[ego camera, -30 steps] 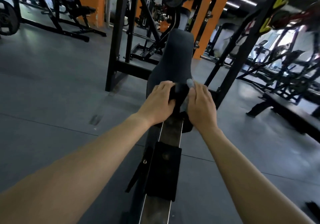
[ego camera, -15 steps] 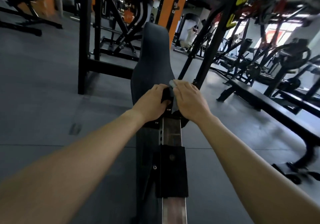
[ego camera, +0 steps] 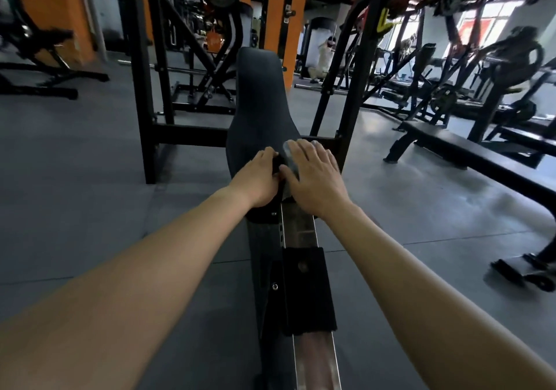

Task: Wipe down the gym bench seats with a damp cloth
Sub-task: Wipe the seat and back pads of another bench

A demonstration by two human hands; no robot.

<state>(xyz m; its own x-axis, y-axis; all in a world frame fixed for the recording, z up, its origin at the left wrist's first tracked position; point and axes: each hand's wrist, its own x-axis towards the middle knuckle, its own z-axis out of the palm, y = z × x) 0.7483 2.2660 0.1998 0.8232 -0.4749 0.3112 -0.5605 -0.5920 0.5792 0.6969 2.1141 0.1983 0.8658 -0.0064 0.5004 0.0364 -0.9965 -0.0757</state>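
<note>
- Arms, both bare, reach forward from the bottom edge toward a black bench seat (ego camera: 258, 103) that stretches away from the viewer.
- Right hand (ego camera: 313, 179) lies flat on a grey cloth (ego camera: 289, 152), fingers straight and slightly spread; the cloth sits on the near end of the padded surface.
- Left hand (ego camera: 258, 179) is just beside it, with its fingers curled over the seat's near edge.
- Below the hands, a metal rail (ego camera: 301, 230) runs back toward the viewer, above a grey floor (ego camera: 90, 164).

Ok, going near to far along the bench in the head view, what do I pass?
black slider block → metal rail → right hand flat on the grey cloth → bench pad → orange pillar
</note>
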